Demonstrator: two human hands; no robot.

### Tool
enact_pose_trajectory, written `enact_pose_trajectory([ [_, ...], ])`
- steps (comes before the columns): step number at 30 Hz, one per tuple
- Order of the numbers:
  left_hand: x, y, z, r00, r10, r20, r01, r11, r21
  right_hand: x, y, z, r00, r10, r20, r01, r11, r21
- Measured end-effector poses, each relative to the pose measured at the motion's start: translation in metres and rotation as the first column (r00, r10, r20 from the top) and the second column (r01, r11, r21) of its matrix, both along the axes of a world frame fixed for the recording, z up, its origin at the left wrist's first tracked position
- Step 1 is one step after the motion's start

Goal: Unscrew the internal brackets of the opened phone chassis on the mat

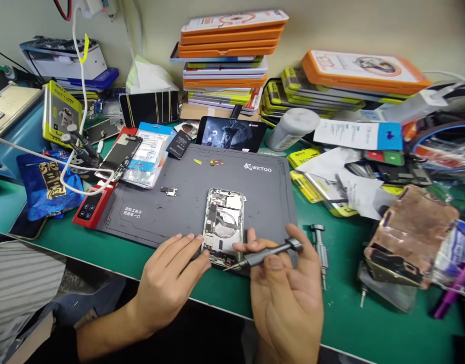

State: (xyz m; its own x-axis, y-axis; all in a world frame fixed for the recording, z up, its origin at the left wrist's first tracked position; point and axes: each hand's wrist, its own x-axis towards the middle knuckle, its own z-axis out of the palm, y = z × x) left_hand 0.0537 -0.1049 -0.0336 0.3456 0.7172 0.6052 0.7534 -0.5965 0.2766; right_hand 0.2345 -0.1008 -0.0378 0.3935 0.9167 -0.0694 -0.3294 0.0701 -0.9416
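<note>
An opened phone housing (223,227) with its inner parts exposed lies on the dark grey mat (179,177). My left hand (171,278) rests at its lower left corner, fingers stretched and fingertips at the housing's edge. In my right hand (283,288) is a grey screwdriver (268,254), held between thumb and fingers, its thin tip pointing left by the bottom edge of the housing. Whether the tip touches the housing is too small to tell. A small metal part (169,191) lies on the mat left of the housing.
Another screwdriver (320,253) lies right of the mat. A lit phone screen (232,134) stands behind it, near a white jar (295,129). Stacked orange boxes (232,38) line the wall. At left are a blue bag (46,187) and a white cable (84,91).
</note>
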Motion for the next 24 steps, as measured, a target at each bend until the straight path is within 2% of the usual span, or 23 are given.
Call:
enact_pose_trajectory([
  [5, -0.004, 0.000, 0.000, 0.999, -0.043, -0.011, 0.042, 0.999, -0.033, 0.000, 0.001, -0.002, 0.994, -0.101, -0.031, 0.104, 0.990, 0.091],
  [10, -0.005, 0.004, 0.008, 0.998, -0.044, -0.045, 0.042, 0.998, -0.048, -0.001, -0.001, -0.001, 0.975, -0.213, 0.064, 0.202, 0.969, 0.140],
  [15, -0.004, 0.005, 0.010, 0.997, -0.035, -0.063, 0.029, 0.996, -0.089, 0.000, -0.006, -0.002, 0.986, -0.137, 0.092, 0.125, 0.984, 0.123],
  [20, -0.004, 0.005, 0.011, 0.998, -0.039, -0.039, 0.034, 0.991, -0.131, 0.004, -0.007, -0.003, 0.996, -0.083, 0.026, 0.079, 0.991, 0.104],
  [23, -0.016, 0.011, 0.022, 0.994, -0.101, -0.041, 0.089, 0.969, -0.229, 0.006, -0.006, -0.002, 0.995, -0.094, -0.026, 0.096, 0.993, 0.063],
  [24, -0.021, 0.015, 0.029, 0.986, -0.163, -0.039, 0.144, 0.943, -0.302, 0.006, -0.006, -0.001, 0.995, -0.096, -0.037, 0.098, 0.994, 0.054],
])
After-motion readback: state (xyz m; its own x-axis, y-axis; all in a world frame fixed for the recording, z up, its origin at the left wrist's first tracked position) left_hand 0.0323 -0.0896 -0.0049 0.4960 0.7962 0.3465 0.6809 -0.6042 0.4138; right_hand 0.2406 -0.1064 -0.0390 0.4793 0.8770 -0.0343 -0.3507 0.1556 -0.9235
